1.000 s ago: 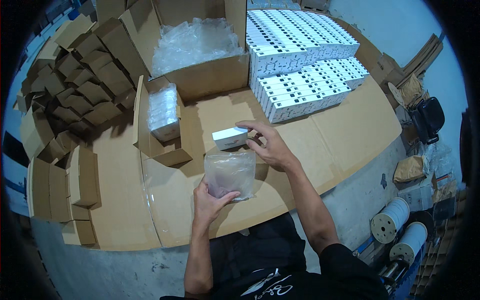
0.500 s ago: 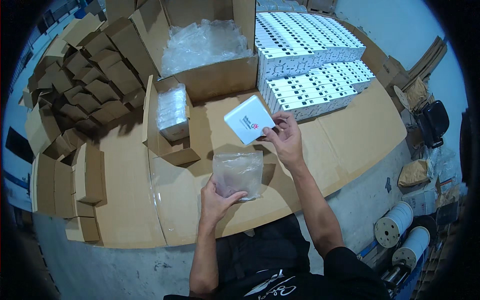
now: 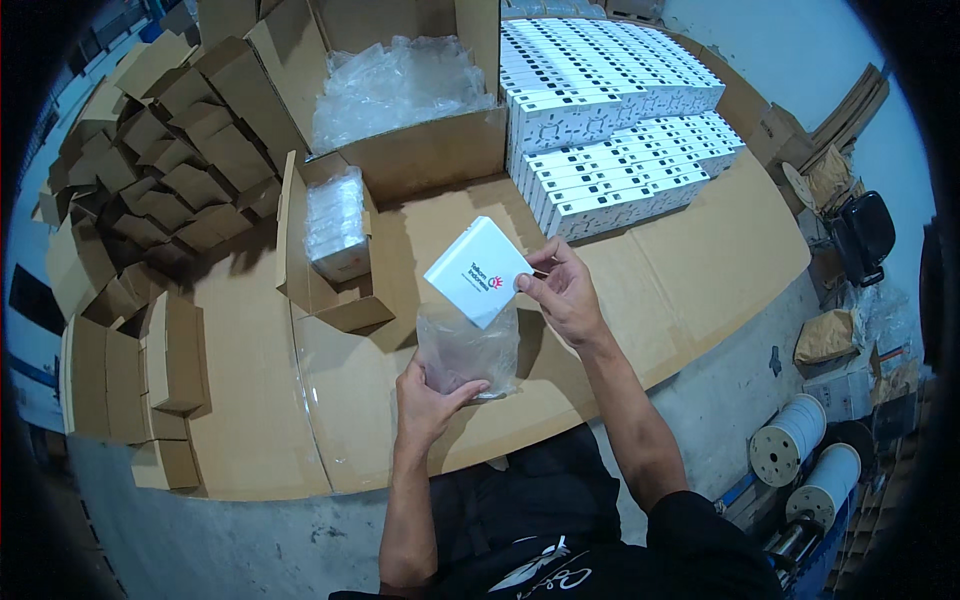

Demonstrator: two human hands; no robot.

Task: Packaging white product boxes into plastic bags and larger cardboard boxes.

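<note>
Our left hand [image 3: 428,408] curls around a clear plastic bag [image 3: 462,352], thumb pressed on it. Our right hand [image 3: 570,300] pinches a flat white square box [image 3: 476,268] by one corner, overlapping the bag's top edge — inside or not, we cannot tell. Beyond stand an open brown cardboard carton [image 3: 355,314] and stacked white patterned boxes [image 3: 622,208].

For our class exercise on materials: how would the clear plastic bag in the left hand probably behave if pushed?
The clear plastic bag is probably floppy, as its film looks wrinkled. Thin-looking and see-through, it is likely light. Its sheen suggests it may slip.
</note>
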